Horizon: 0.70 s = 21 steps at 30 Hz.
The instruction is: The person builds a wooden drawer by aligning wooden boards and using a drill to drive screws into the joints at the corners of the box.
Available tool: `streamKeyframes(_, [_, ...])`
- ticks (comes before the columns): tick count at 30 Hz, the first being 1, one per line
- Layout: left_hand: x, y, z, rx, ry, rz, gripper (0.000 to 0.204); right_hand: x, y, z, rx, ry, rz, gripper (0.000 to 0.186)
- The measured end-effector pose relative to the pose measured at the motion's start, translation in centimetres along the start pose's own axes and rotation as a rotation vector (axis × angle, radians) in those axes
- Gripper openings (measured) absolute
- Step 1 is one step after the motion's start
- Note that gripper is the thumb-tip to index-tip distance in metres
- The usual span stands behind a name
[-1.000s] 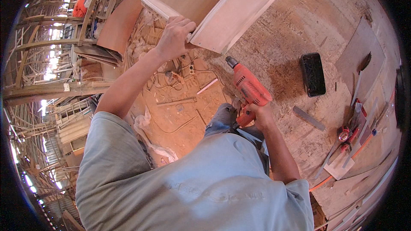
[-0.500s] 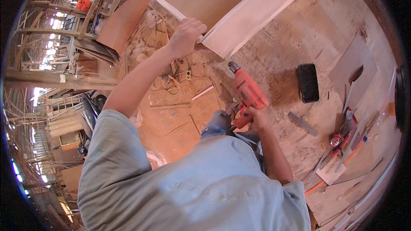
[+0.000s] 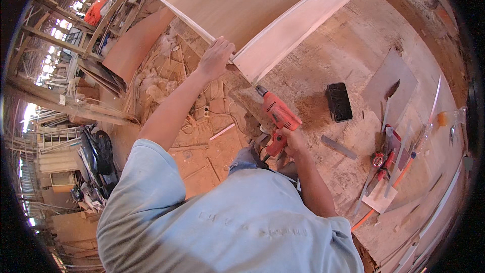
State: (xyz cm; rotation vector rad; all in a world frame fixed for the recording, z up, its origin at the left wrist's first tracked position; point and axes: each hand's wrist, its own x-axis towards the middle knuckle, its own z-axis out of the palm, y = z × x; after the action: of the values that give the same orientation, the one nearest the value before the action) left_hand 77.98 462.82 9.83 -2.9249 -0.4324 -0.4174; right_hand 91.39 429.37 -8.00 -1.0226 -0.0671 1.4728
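A wooden box frame [image 3: 288,33], with a broad brown panel and a pale side board, stands at the top centre on the worktable. My left hand [image 3: 217,59] is closed over the edge of its near left corner, thumb side hidden. In my right hand [image 3: 294,143] is a red power drill [image 3: 281,111], held by its handle. The drill's black chuck points up and left at the near end of the side board. The bit is too thin to make out, so I cannot tell whether it touches the wood.
A small black tray [image 3: 339,102] lies on the worktable [image 3: 308,81], right of the drill. Close by is a flat grey strip [image 3: 338,147]. Red-handled tools [image 3: 382,164] and a thin grey sheet [image 3: 389,88] lie farther right. Scraps and a cord [image 3: 222,115] litter the floor at left.
The whole view has shifted, so the worktable and its tools appear farther left and lower. Both hands keep their holds, and the drill remains at the side board's near end.
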Motion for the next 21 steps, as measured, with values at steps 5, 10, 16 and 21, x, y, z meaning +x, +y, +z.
streamKeyframes(5, [-0.9, 1.7, 1.2, -0.049, 0.182, -0.011, 0.085, -0.2, 0.6, -1.5, -0.076, -0.09, -0.057, 0.04])
streamKeyframes(10, [-10.1, 7.0, 11.6, -0.389, 0.275, -0.722, 0.126, -2.7, 1.0, -1.1, 0.066, 0.022, -0.08, 0.04])
streamKeyframes(16, [-4.4, 12.1, 15.4, -0.729, 0.026, -1.035, 0.078, -6.2, -1.9, -8.1, -0.173, 0.134, -0.037, 0.04])
streamKeyframes(21, [-6.7, 10.8, 17.6, -0.451, 0.28, -0.885, 0.052, -4.4, -2.1, -7.4, -0.075, 0.037, -0.159, 0.04])
